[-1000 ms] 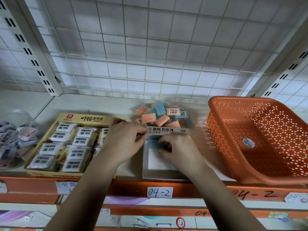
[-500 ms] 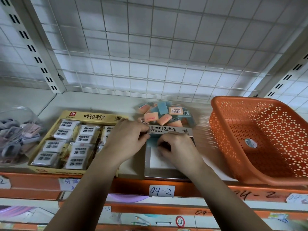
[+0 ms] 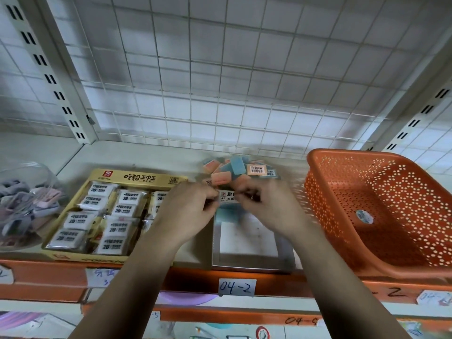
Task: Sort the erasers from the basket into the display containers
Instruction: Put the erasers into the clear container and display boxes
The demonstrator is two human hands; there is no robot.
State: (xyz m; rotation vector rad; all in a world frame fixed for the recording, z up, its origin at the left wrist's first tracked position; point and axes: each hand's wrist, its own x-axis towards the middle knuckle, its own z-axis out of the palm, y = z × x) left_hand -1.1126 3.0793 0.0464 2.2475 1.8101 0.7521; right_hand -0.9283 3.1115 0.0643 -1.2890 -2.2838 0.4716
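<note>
A grey display box (image 3: 252,264) stands at the shelf's front edge, with its white label flap (image 3: 228,195) upright at the back. My left hand (image 3: 188,209) pinches the flap's left end. The fingers of my right hand (image 3: 264,209) curl over its right part and hide the print there. Blue erasers (image 3: 226,214) lie in the box just under the flap; the rest of the box floor shows bare. A loose pile of pink and blue erasers (image 3: 234,171) sits on the shelf behind the flap. The orange basket (image 3: 342,155) is tilted at the right.
A yellow display box (image 3: 137,177) of wrapped white 2B erasers stands to the left. A clear jar (image 3: 24,206) of grey and pink items is at the far left. Wire mesh backs the shelf. A tag reading 04-2 (image 3: 236,287) hangs on the orange shelf edge.
My right hand has risen from inside the grey box onto the label flap and now covers its right part. My left hand has stayed at the flap's left end.
</note>
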